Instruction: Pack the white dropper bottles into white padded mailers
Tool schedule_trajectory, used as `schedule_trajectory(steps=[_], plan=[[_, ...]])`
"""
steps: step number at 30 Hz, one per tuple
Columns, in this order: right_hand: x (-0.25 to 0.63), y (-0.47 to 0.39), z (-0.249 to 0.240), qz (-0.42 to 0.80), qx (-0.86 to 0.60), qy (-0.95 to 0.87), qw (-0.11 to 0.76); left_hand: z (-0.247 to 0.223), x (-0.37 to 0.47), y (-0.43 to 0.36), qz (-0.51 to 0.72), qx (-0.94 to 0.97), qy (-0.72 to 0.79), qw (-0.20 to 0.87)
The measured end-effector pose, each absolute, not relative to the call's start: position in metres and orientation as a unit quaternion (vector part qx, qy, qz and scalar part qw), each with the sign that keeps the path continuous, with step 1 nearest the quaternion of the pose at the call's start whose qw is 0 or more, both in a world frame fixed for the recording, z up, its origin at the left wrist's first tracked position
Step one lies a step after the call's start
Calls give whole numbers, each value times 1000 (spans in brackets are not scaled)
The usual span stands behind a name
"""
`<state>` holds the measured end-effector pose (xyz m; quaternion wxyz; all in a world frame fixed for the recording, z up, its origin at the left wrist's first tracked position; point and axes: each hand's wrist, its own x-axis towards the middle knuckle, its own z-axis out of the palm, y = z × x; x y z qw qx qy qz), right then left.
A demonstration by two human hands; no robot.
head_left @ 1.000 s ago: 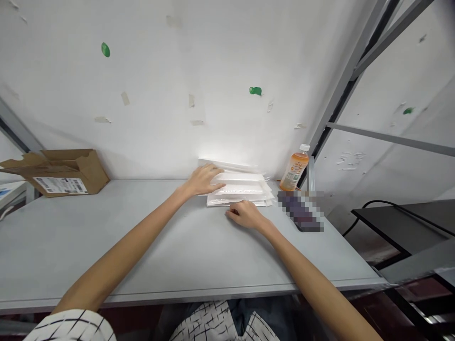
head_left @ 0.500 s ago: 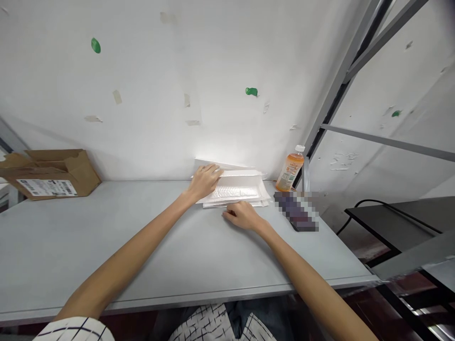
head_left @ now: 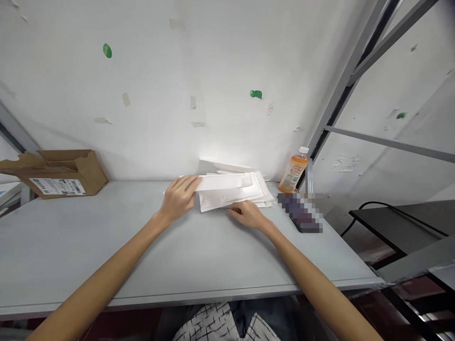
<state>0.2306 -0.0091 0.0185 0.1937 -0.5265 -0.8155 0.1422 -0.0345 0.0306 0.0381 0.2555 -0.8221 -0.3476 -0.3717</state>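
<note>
A white padded bubble mailer [head_left: 232, 195] lies on several other white mailers at the back of the table. My left hand [head_left: 180, 196] is closed on a long white strip [head_left: 223, 182], which stretches rightward across the top of the mailer. A short end of that strip sticks out left of the hand. Whether the strip is still joined to the mailer, I cannot tell. My right hand [head_left: 247, 214] is curled loosely into a fist against the mailer's front edge, with nothing visible in its fingers.
An opened cardboard box [head_left: 67, 176] with a label stands at the left rear. An orange drink bottle [head_left: 294, 171] is at the right rear, with a blurred-out phone [head_left: 301, 213] in front of it. A white wall [head_left: 152, 80] and a metal frame [head_left: 334, 102] bound the table [head_left: 199, 265].
My left hand has moved left and slightly toward me, drawing the white strip across the mailer. The mailer is now tilted. My right hand has stayed at the front edge.
</note>
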Motion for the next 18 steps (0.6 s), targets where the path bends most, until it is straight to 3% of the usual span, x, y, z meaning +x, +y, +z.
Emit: schedule_trajectory(steps=[12, 18], plan=[[236, -1, 3, 27, -554, -776, 300, 9, -64, 45, -427, -753, -461, 193], [234, -1, -8, -37, -509, -811, 287, 14, -62, 39, -434, -757, -452, 187]])
